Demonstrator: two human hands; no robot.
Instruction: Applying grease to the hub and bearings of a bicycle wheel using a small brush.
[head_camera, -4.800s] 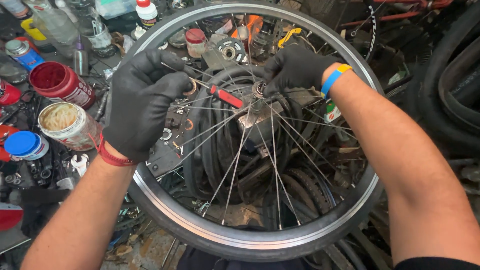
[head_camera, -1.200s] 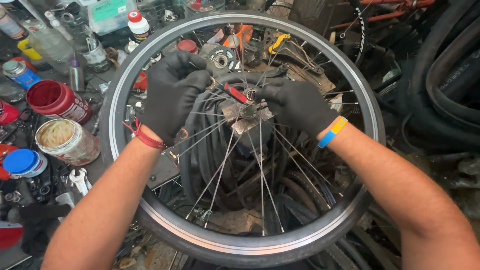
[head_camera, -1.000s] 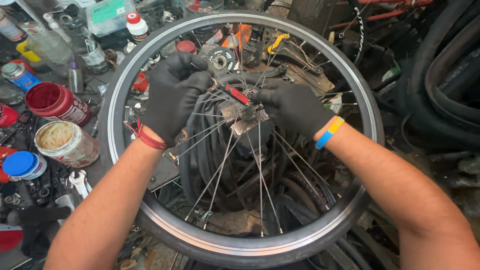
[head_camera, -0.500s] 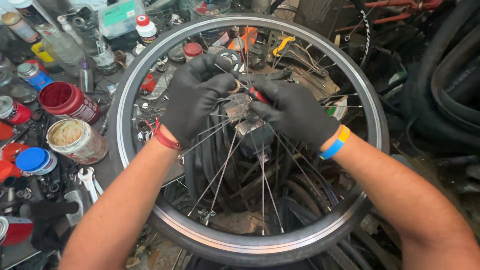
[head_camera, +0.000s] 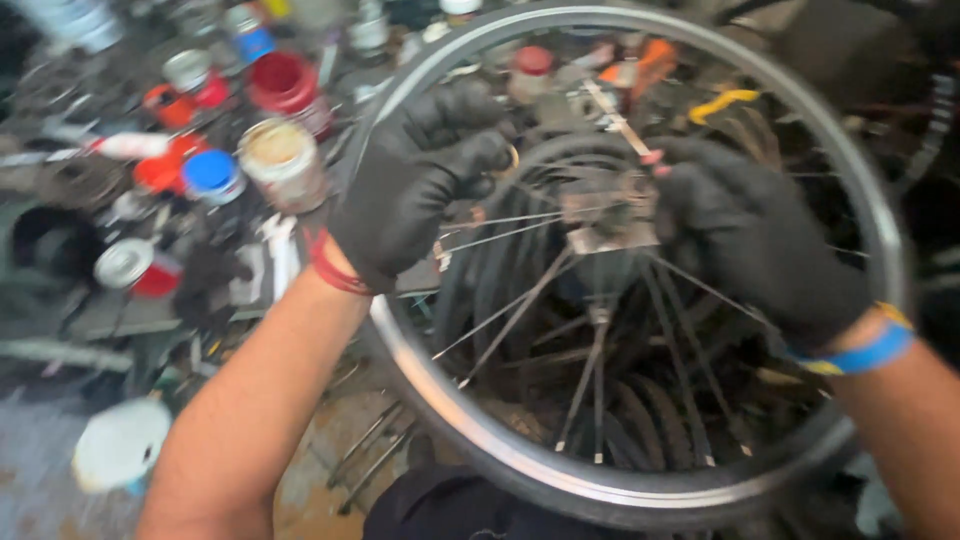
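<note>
head view — left hand (head_camera: 425, 190) gripping wheel rim (head_camera: 520, 455), right hand (head_camera: 760, 235) clenched at hub (head_camera: 610, 215) — tan-filled jar (head_camera: 283, 163) beside

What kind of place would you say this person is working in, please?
Most likely a bicycle repair workshop: gloved hands work at the hub of a spoked wheel, black rubber tyres are piled beneath it, and open tins clutter the bench.

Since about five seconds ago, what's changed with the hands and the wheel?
The right hand came off the upper rim down to the hub. The left hand slid inward along the spokes and now sits left of the hub. The view swung, so the wheel sits further right and the picture is blurred. Unchanged: both hands gloved, the wheel flat over the cluttered bench, the jars to its left.
</note>
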